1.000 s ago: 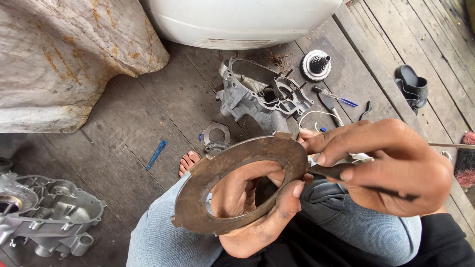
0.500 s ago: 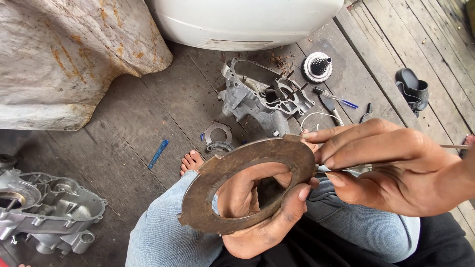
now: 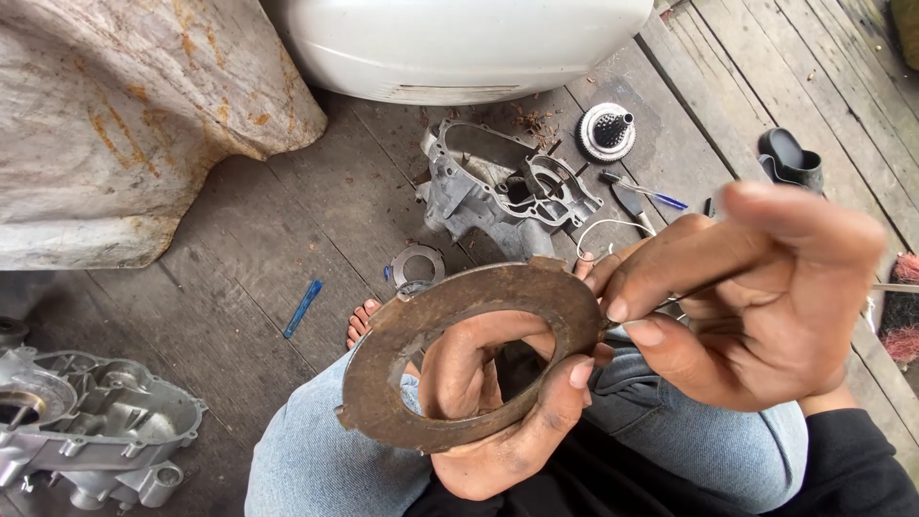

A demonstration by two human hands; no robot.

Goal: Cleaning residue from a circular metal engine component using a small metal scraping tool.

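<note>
In the head view, a rusty clutch plate [image 3: 474, 354] is gripped, tilted, by the left hand [image 3: 498, 412] above the lap. At its right edge, a thin tool [image 3: 670, 304] is pinched by the right hand [image 3: 756, 297], the nearer hand.

Ring plate [image 3: 383, 383] held over a lap, engine parts on the floor beyond.
Left hand [image 3: 488, 421] under the plate; right hand [image 3: 756, 297] at its right edge; engine casing [image 3: 507, 187] behind, another casing [image 3: 86, 431] far left.

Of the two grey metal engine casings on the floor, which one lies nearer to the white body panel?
The open engine casing at top centre, just below the white body panel. The other casing lies far off at bottom left.
</note>
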